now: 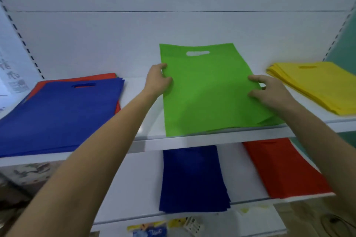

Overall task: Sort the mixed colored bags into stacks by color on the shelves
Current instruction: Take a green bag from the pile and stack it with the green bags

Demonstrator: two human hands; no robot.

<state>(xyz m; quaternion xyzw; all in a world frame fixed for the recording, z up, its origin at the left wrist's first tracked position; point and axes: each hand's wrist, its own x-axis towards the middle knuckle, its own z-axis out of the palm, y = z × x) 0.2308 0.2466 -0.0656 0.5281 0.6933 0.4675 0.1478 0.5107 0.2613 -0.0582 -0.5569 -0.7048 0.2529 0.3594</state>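
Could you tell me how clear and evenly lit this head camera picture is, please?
Head view: wide-angle bending curves the upper shelf edge and the slotted uprights; lighting is soft, dimmer on the lower shelf, where the dark blue stack sits in shade; the green bag is fairly sharp, corners smear.

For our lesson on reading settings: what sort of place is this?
Probably a shop or stockroom: white shelves on slotted uprights hold flat stacks of green bags and yellow bags.
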